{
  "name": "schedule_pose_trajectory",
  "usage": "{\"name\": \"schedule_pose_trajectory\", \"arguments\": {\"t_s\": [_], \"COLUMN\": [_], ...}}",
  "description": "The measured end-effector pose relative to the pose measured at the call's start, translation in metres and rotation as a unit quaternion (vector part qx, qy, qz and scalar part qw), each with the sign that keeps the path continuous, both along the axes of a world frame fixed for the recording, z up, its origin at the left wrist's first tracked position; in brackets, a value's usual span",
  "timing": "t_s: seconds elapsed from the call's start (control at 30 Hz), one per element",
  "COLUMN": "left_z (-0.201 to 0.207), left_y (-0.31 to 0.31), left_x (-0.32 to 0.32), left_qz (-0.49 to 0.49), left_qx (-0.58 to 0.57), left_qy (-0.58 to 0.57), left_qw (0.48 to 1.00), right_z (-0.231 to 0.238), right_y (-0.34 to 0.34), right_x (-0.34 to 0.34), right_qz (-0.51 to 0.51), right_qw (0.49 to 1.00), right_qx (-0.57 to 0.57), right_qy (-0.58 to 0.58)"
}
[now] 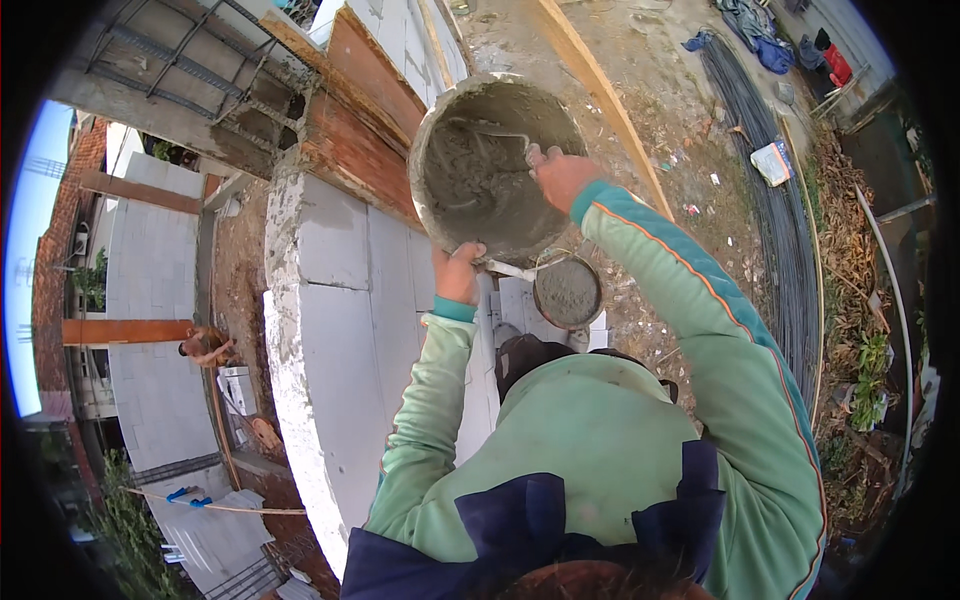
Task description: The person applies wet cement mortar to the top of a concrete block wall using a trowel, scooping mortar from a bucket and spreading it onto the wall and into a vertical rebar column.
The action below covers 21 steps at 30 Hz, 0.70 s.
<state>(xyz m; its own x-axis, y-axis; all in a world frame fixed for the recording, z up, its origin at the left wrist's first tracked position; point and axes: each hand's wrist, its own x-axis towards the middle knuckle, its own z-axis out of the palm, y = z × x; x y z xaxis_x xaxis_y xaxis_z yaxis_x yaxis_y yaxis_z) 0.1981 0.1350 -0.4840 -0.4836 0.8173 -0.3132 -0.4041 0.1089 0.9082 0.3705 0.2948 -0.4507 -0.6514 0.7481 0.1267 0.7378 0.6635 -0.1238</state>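
Note:
A large round bucket [425,205] with wet grey mortar [470,165] inside stands at the top of the wall, its mouth facing me. My right hand [560,175] is closed at its right inner side, on a mortar-smeared tool with a thin bent neck [523,150]; the working end is hidden in the mortar. At the bucket's near rim my left hand [457,272] is closed around a white tubular handle [508,269] with a wire at its end. Which bucket this handle belongs to, I cannot tell. Just below hangs or stands a smaller mortar-filled bucket [568,292].
A white block wall [330,330] runs along my left. Reinforcing bars [165,60] and formwork boards [365,140] are at upper left. A timber [610,100] slants past the bucket. Long steel bars [770,210] lie on the ground at right. Another person [207,346] is far left.

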Motion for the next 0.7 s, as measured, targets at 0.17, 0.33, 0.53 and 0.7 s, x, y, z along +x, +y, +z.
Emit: {"name": "schedule_pose_trajectory", "arguments": {"t_s": [0.17,0.33,0.53,0.7], "left_z": [0.005,-0.018,-0.022,0.002], "left_y": [0.002,0.008,0.003,0.006], "left_x": [-0.02,-0.008,-0.016,-0.025], "left_qz": [-0.009,0.034,0.041,0.035], "left_qx": [0.015,0.127,0.122,0.122], "left_qy": [-0.001,0.082,0.031,0.031], "left_qw": [1.0,0.988,0.991,0.991], "right_z": [0.009,0.012,0.042,0.024], "right_y": [-0.022,-0.014,-0.024,-0.015], "right_x": [0.011,-0.045,-0.015,-0.01], "right_qz": [0.088,-0.099,-0.01,0.007], "right_qw": [0.986,0.995,0.977,0.999], "right_qx": [-0.059,-0.034,-0.189,-0.046], "right_qy": [-0.125,-0.003,-0.102,-0.002]}}
